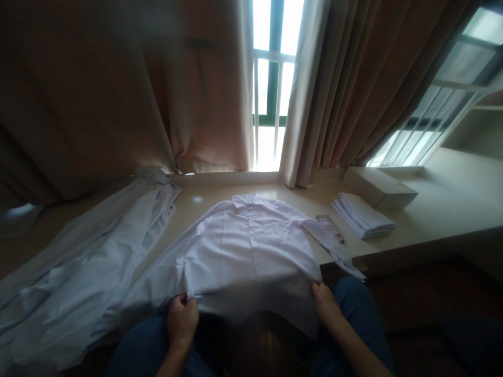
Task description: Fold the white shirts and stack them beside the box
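A white long-sleeved shirt (251, 241) lies front side up on the pale table (416, 225), its collar toward the window and its hem hanging past the near edge. My left hand (183, 317) is closed on the shirt's lower left side. At the lower right side, my right hand (325, 303) pinches the fabric. The right sleeve angles down over the table edge. The left sleeve spreads toward the lower left, partly merging in view with other white cloth.
White garments (113, 246) are heaped along the left. At the right sit a folded white stack (363, 214) and a white box (379, 187). Brown curtains (212, 89) hang behind the table. My knees are under its front edge.
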The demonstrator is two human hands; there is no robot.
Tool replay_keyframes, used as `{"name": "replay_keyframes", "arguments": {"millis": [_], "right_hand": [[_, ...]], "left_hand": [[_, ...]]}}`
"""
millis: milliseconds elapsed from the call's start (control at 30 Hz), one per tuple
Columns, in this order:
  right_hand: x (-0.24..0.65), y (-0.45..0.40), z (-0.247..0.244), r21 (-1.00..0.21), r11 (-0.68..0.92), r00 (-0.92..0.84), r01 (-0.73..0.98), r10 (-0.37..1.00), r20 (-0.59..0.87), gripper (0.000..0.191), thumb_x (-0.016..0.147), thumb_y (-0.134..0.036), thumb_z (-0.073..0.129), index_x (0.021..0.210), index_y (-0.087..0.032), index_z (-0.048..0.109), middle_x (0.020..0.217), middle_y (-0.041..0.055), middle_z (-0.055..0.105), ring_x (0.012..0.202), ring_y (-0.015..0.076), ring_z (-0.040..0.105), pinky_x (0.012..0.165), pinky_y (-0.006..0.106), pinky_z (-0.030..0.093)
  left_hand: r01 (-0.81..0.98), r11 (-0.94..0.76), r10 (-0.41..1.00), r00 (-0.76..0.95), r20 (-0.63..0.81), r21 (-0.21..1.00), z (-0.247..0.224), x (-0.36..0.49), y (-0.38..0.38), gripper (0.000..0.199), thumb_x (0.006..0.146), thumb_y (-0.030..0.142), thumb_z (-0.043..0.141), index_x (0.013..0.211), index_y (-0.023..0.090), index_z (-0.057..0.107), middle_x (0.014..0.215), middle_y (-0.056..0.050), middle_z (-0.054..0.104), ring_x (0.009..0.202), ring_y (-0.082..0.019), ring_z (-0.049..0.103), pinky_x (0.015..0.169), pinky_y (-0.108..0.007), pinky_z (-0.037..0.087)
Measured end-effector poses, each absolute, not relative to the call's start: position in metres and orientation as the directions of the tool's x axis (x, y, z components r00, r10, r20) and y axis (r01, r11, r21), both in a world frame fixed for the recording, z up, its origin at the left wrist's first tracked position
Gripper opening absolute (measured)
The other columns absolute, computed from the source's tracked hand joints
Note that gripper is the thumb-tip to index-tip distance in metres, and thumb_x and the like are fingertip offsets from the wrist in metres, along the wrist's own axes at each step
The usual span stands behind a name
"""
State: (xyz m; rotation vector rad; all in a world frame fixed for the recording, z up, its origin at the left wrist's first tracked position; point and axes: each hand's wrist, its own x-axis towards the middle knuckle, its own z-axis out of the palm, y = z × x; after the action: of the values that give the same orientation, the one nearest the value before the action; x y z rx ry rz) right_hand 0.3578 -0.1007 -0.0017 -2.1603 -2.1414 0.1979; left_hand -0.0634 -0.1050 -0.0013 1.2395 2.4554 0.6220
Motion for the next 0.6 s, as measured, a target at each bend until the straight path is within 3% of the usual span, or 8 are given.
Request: {"name": "replay_keyframes", "arguments": {"millis": [100,200,333,433,600], "right_hand": [[0.363,-0.099,0.005,-0.077,-0.004,0.002,0.997,1.000,-0.025,0.033,0.080,0.003,0.038,0.085,-0.017,0.065,0.087,0.0108,0.063,0.084,0.0208,0.062,0.074,0.027,0.045],[0.357,-0.091,0.023,-0.082,0.036,-0.022,0.996,0.987,0.162,0.027,0.085,-0.005,0.041,0.089,-0.018,0.064,0.092,0.0110,0.063,0.091,0.0234,0.059,0.081,0.033,0.045],[0.348,-0.064,0.042,-0.133,0.224,-0.166,0.965,0.922,0.351,0.036,0.094,-0.027,0.043,0.127,-0.021,0.054,0.130,0.0127,0.054,0.123,0.0274,0.045,0.105,0.044,0.032],[0.348,-0.042,0.036,-0.124,0.325,-0.285,0.937,0.922,0.262,0.051,0.094,-0.045,0.043,0.142,-0.028,0.039,0.148,0.0085,0.038,0.138,0.0298,0.029,0.110,0.052,0.021],[0.365,-0.023,0.020,-0.126,0.320,-0.306,0.939,0.944,0.124,0.060,0.090,-0.058,0.044,0.143,-0.030,0.039,0.150,0.0087,0.035,0.140,0.0309,0.024,0.110,0.058,0.016]], "left_hand": [[0.686,0.554,0.810,-0.575,-0.113,0.472,-0.010,-0.082,-0.110,0.047,0.085,0.035,0.028,0.107,0.019,0.066,0.095,-0.016,0.070,0.090,-0.031,0.067,0.074,-0.040,0.051],[0.643,0.599,0.774,-0.618,-0.137,0.477,-0.012,-0.085,-0.113,0.048,0.082,0.033,0.030,0.108,0.017,0.067,0.094,-0.016,0.071,0.092,-0.033,0.067,0.074,-0.042,0.051],[0.464,0.586,0.738,-0.643,-0.203,0.664,-0.008,-0.076,-0.107,0.048,0.077,0.043,0.043,0.106,0.012,0.066,0.093,-0.014,0.072,0.095,-0.032,0.066,0.077,-0.040,0.052],[0.293,0.602,0.655,-0.713,-0.250,0.743,-0.010,-0.078,-0.101,0.052,0.067,0.052,0.054,0.093,0.009,0.068,0.086,-0.015,0.071,0.092,-0.033,0.065,0.079,-0.041,0.050],[0.146,0.528,0.542,-0.816,-0.200,0.837,-0.023,-0.094,-0.097,0.033,0.063,0.049,0.056,0.070,0.017,0.064,0.074,-0.009,0.069,0.093,-0.032,0.062,0.084,-0.044,0.048]]}}
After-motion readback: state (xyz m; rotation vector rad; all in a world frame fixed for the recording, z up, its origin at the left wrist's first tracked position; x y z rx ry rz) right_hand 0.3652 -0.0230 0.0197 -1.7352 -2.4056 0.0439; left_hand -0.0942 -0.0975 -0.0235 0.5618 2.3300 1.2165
